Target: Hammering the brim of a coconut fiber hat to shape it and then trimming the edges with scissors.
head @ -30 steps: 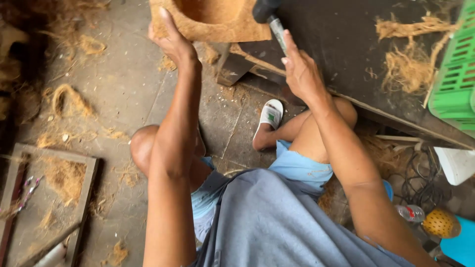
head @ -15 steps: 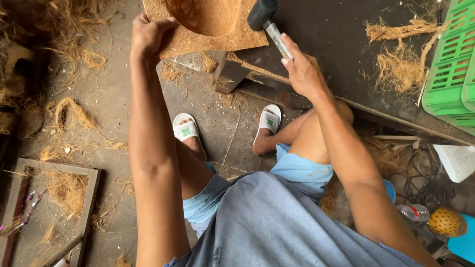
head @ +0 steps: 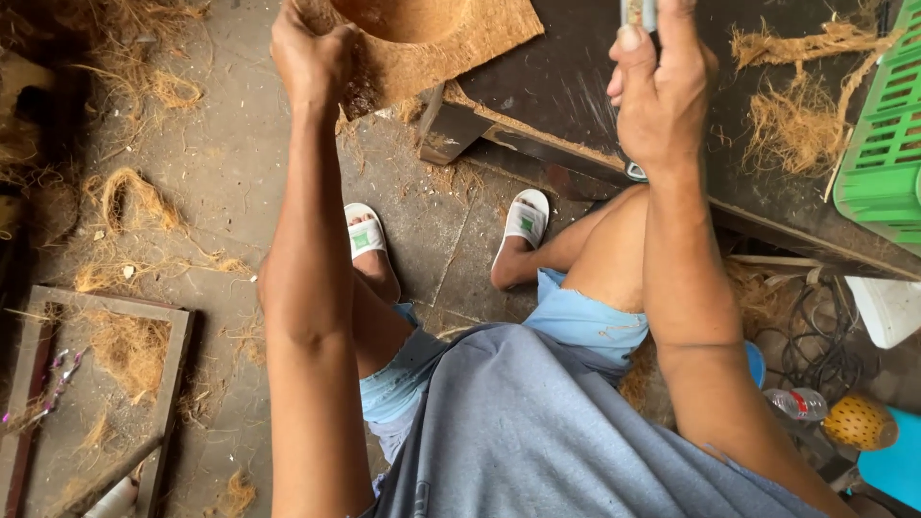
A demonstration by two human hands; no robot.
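Coir-fibre pot point(head: 422, 34), brown and rough, sits at top centre of the frame, overhanging the edge of a dark workbench point(head: 576, 91). Left hand point(head: 312, 58) is clamped on its lower-left rim. Right hand point(head: 662, 91), upper right, is closed around a tool handle point(head: 638, 13); tool head out of frame. Loose coir strands point(head: 796, 115) lie on the bench beside a green plastic crate point(head: 887, 144). Below: concrete floor, white sandals point(head: 526, 219), wooden frame point(head: 96, 384) lower left.
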